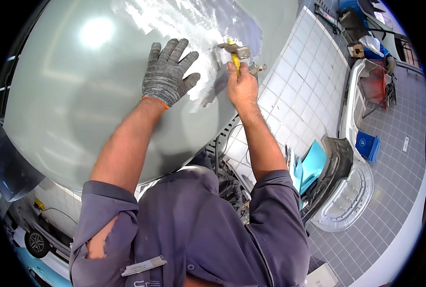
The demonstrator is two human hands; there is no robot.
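Note:
A large pale grey-green car hood (55, 129) fills the upper left, with a sanded, shiny bare-metal patch (148, 16) near its far right side. My left hand (167, 79), in a grey knit glove with an orange cuff, lies spread on the panel beside that patch and holds nothing. Bare and ungloved, my right hand (244, 90) grips the yellow handle of a hammer (236, 51) over the patch's right part. The hammer's metal head is slightly blurred; whether it touches the panel I cannot tell. Just right of my knuckles, a small metal fitting (258, 68) shows at the hood's edge.
White tiled floor (294, 71) runs along the hood's right edge. Beyond it lie a silver-white bumper (349, 115), a blue container (367, 147), turquoise sheets (313, 165) and a metal panel (347, 205). A wheel (37, 243) shows at lower left.

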